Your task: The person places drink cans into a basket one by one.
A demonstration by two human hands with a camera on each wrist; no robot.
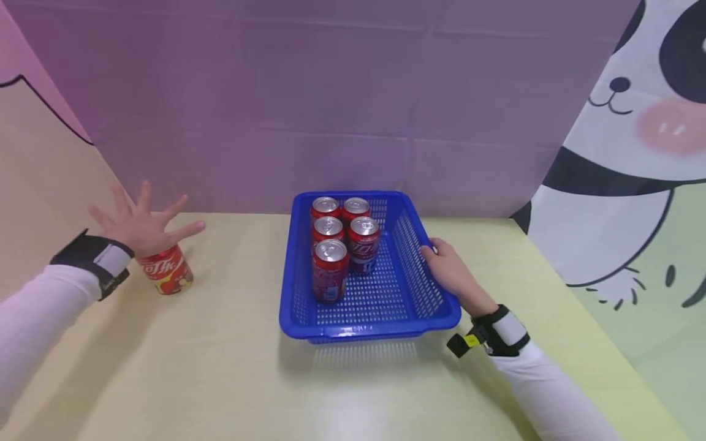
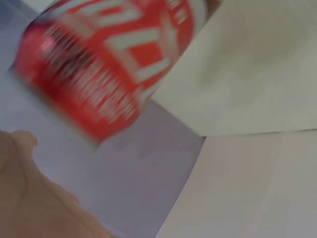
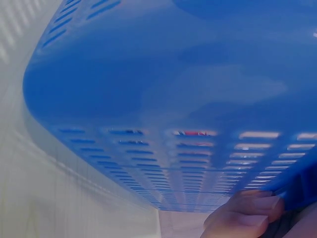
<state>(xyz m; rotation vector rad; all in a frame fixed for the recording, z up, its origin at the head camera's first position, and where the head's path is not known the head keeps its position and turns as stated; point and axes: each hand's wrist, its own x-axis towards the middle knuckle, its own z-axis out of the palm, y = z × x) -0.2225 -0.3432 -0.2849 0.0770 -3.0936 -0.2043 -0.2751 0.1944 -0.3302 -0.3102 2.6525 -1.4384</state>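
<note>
A blue perforated plastic basket sits mid-table with several red soda cans upright in its left half. My right hand grips the basket's right rim; in the right wrist view, its curled fingers show beside the slotted wall. At the left, another red soda can with white lettering stands on the table. Over that can, my left hand has its fingers spread wide and hides the can's top. The left wrist view shows the same can close up and blurred, with part of the hand lower left.
The pale wooden table meets a purple backdrop behind the basket. A panda-print panel stands along the right side, and a pink and beige panel along the left.
</note>
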